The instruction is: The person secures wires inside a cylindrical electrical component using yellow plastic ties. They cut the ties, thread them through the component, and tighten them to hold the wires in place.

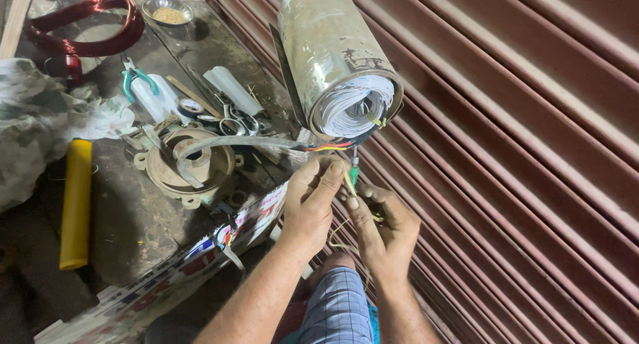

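A grey metal motor stator cylinder (326, 51) lies tilted on the bench edge, its open end packed with white windings (353, 108). Coloured lead wires (329, 146) run out of it, red, yellow and black. My left hand (311, 201) and my right hand (379, 227) meet just below the open end. Between their fingertips is a thin green-handled tool or sleeved wire (353, 174); both hands pinch it. A pale thin strand (339, 232) loops down beneath the hands.
A round brown motor end cover (190, 168), a yellow tube (75, 204), green-handled pliers (136, 78), scissors (236, 121), a coil of red copper wire (83, 24) and a small bowl (168, 11) lie on the dark bench. A ribbed metal shutter (519, 151) fills the right side.
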